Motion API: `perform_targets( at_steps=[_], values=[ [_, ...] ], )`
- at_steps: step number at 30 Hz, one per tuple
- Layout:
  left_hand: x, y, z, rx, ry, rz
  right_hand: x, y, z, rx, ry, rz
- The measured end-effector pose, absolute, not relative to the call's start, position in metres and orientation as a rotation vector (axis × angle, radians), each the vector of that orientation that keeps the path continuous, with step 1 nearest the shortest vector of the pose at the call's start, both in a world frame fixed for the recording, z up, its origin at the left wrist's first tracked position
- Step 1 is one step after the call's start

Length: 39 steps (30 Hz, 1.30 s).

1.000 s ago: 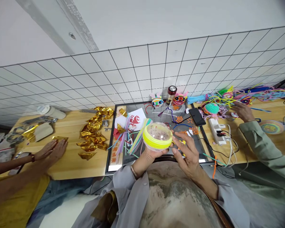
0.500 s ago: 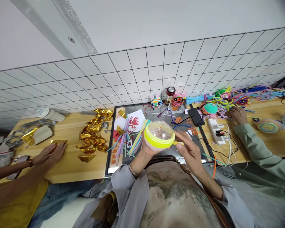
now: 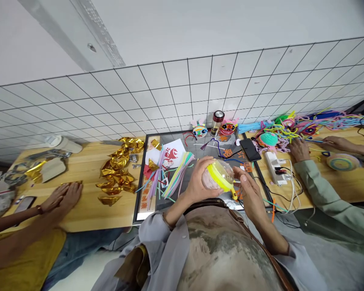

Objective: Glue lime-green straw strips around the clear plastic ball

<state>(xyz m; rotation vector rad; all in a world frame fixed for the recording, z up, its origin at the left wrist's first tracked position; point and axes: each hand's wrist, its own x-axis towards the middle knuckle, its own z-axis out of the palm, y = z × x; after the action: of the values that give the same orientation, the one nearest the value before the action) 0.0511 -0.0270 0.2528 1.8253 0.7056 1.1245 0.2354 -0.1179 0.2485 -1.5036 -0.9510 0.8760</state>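
Note:
My left hand (image 3: pixel 198 182) is wrapped round the side of a round clear plastic ball (image 3: pixel 226 169), held up over the mat. A bright yellow band runs round the ball's middle, and its lower half looks pinkish. From its lower right sticks out a small yellow piece (image 3: pixel 234 194). My right hand (image 3: pixel 251 194) is at the ball's right side, fingers stretched out; whether the fingertips touch the ball I cannot tell. Pastel pipe cleaners (image 3: pixel 178 174) lie on the dark framed mat (image 3: pixel 186 141) to the left of the ball.
Behind stand a thermos (image 3: pixel 217 123) and two decorated animal-face balls (image 3: pixel 199 130). A phone (image 3: pixel 250 150) and a power strip (image 3: pixel 275 167) lie on the right. Gold foil pieces (image 3: pixel 117 173) lie leftward. A co-worker's hands (image 3: pixel 68 196) press foil; another's hand (image 3: pixel 300 150) is among pipe cleaners.
The ball has turned to the right and tilted, its clear side now facing my right hand. My left hand has moved from beneath it to its left side. A co-worker's second hand appears at far right.

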Motion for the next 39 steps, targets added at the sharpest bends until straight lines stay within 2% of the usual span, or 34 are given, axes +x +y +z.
perform_targets(
  at_steps=[3,8,14,21,28,39],
  values=[
    [0.053,-0.029,0.253,1.959,0.721,1.133,0.232,-0.12,0.257,-1.582,-1.016,0.716],
    [0.057,-0.035,0.252,1.999,0.734,1.103,0.227,-0.123,0.271,-1.556,-1.46,0.367],
    [0.06,-0.044,0.251,2.05,0.718,1.078,0.223,-0.118,0.279,-1.512,-1.744,0.195],
    [0.061,-0.054,0.254,1.993,0.846,0.978,0.223,-0.115,0.284,-1.484,-1.793,0.194],
    [0.063,-0.058,0.251,1.95,0.797,0.89,0.223,-0.116,0.28,-1.488,-1.712,0.343],
    [0.052,-0.063,0.242,1.874,0.835,0.945,0.217,-0.114,0.273,-1.439,-1.648,0.426]
  ],
)
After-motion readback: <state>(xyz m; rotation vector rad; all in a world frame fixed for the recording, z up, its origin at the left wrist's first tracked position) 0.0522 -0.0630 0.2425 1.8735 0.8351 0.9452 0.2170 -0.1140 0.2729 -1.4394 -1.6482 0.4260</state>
